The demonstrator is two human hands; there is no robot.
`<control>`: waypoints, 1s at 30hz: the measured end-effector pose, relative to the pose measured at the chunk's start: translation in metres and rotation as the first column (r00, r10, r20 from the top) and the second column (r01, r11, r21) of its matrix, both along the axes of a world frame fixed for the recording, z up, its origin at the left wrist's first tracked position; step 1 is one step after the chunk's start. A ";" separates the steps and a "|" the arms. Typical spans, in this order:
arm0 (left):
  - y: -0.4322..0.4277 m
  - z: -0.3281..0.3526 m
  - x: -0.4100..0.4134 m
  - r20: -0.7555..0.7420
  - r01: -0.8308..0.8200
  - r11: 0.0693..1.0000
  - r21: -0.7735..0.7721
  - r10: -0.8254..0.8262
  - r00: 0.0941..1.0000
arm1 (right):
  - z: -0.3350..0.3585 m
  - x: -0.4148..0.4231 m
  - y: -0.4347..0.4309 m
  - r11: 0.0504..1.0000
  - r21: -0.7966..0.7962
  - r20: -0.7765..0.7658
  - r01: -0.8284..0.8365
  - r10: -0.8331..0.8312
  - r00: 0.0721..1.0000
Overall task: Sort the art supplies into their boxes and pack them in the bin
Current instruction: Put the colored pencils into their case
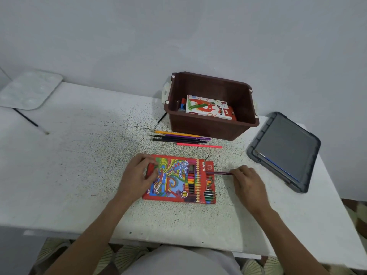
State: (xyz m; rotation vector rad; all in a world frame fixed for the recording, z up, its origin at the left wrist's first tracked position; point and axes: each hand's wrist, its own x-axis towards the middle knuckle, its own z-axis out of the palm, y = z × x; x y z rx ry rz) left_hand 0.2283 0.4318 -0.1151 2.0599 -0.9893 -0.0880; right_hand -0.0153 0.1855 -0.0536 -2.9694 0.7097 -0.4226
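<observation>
**Two hands at a pencil box, one pencil at its open end**

A red pencil box point(178, 179) lies flat on the white speckled surface point(79, 155), toward the middle of the near edge. Its open end points to the right edge, and rows of coloured pencils show inside.

The left hand point(137, 175) holds the box's closed left end, with the fingers curled over it. The right hand point(248, 181) sits just right of the box and pinches the back end of a dark pencil point(220, 173) between its fingertips. The pencil lies level, with its tip at the box's open end.

Beyond the box, four loose pencils point(180, 138) lie side by side: one yellow, one purple and two dark. A pink pencil point(198, 145) lies just in front of them. All are parallel to the far edge.

Right behind them, near the far edge, stands a brown bin point(212, 128) with no lid on. A white and red pastel box point(208, 107) lies inside on top of other packs, which are too hidden to name.

A grey lid point(286, 149) lies flat by the right edge, with a thin blue stick across it.

At the far left corner a white palette point(29, 90) rests partly over the edge. A thin dark brush point(29, 121) lies just in front of it.
</observation>
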 end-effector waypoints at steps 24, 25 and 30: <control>-0.059 0.040 0.007 0.200 0.022 0.992 0.125 -0.046 0.979 | -0.021 0.029 0.033 0.926 0.375 0.146 -0.036 -0.020 0.989; -0.068 0.042 0.008 0.249 0.050 0.981 0.190 -0.097 0.964 | -0.021 0.029 0.033 0.922 0.386 0.144 -0.032 -0.025 0.989; -0.089 0.040 0.011 0.423 0.064 0.923 0.380 -0.234 0.875 | -0.021 0.029 0.034 0.917 0.399 0.125 -0.021 -0.032 0.992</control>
